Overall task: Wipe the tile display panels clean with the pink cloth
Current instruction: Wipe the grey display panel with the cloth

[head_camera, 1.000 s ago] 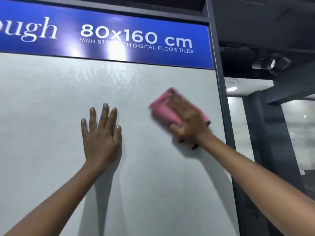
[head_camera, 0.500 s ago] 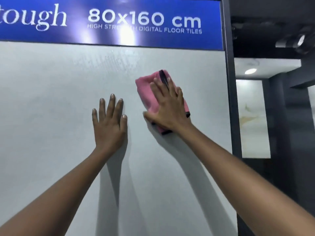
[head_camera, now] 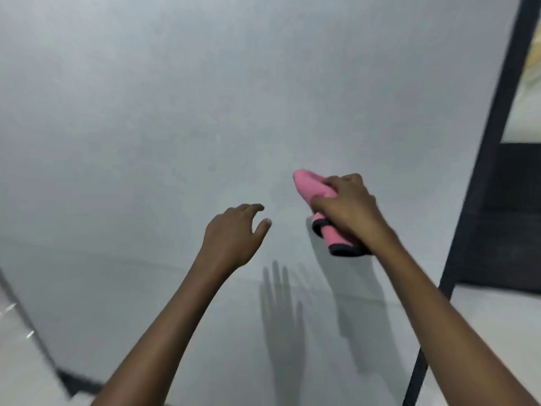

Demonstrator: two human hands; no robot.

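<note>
a: where's the right hand (head_camera: 348, 208)?

b: right of centre, arm stretched forward and up from the lower right corner. its fingers (head_camera: 341, 180) are curled round the pink cloth (head_camera: 314, 187) and grip it, knuckles toward the camera.

a: and the cloth itself?

b: bunched in that hand. a rounded pink end sticks out up and left of the fingers, and a rolled end with a black edge pokes out below the palm, near the wrist. the cloth sits against or just in front of the pale grey tile panel (head_camera: 205, 98); whether it actually touches, i cannot tell.

a: left hand (head_camera: 234, 232)?

b: lower and left of the right one, clearly apart from it, forearm rising from the bottom edge. it holds nothing. the fingers (head_camera: 251, 208) are loosely bent and relaxed, thumb apart from the rest, back of the hand toward the camera. it appears lifted off the panel, and a shadow of spread fingers (head_camera: 281, 306) falls on the tile below and to the right of it.

a: anything else in view?

b: a dark frame post (head_camera: 480, 177) runs down the panel's right edge, leaning in this wide view. beyond it is a lighter panel with a yellowish streak (head_camera: 530, 68) at the upper right, with a dark area under that. the picture is a little blurred.
</note>
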